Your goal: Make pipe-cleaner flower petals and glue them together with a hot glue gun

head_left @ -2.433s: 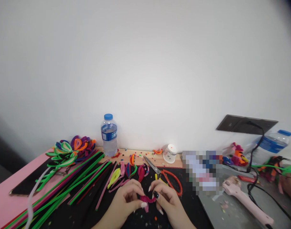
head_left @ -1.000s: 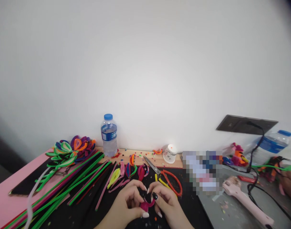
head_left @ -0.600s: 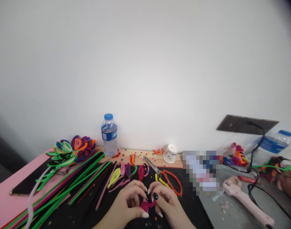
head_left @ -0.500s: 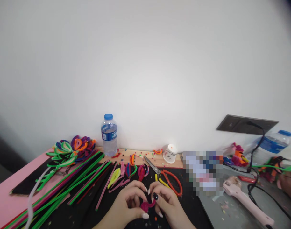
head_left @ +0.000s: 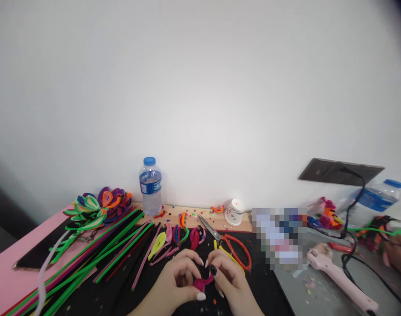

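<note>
At the front middle, my left hand [head_left: 179,278] pinches the coiled part of a magenta pipe cleaner [head_left: 199,285] between thumb and fingers. The pipe cleaner's free end runs across to my right hand [head_left: 230,276], where thumb and forefinger are closed on it. Just beyond my hands lie scissors [head_left: 233,250] with orange and yellow handles, their blades pointing away to the left. Small looped pieces sit in a row behind my left hand: a yellow loop [head_left: 157,245], a blue and orange one [head_left: 180,235] and a magenta one [head_left: 195,237].
Long pipe cleaners [head_left: 102,259] and a bunch of pipe-cleaner flowers [head_left: 102,206] lie left. A water bottle [head_left: 150,188] and a paper cup [head_left: 234,212] stand along the wall. A pink glue gun [head_left: 340,276] lies right, near another person's hand [head_left: 398,254].
The magenta pipe cleaner has turned slightly, and its end between my hands lies straighter. My right hand has shifted a little to the left. The other person's hand moved slightly.
</note>
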{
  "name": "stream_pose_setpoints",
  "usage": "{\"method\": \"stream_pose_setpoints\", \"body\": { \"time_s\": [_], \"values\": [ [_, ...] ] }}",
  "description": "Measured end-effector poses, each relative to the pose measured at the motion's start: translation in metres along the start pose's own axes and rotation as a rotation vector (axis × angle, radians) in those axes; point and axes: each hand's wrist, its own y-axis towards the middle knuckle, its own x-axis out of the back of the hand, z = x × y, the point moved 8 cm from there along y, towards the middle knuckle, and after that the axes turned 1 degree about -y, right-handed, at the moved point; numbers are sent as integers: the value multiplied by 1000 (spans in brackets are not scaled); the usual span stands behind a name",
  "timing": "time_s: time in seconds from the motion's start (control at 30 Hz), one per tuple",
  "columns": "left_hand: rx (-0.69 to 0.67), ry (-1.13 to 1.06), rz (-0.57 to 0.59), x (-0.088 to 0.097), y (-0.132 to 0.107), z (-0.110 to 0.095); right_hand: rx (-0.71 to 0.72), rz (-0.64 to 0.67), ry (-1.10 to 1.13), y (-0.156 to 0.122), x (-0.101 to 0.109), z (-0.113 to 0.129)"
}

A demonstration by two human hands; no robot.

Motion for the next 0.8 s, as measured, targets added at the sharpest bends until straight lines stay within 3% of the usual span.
{"method": "stream_pose_setpoints", "body": {
  "time_s": [0.2, 0.8],
  "values": [
    [-15, -24, -5, 1, -1, 4, 92, -34, -131, -3, 0, 17],
    [-38, -26, -13, -1, -1, 5, 53, -100, -62, -10, -4, 7]
  ]
}}
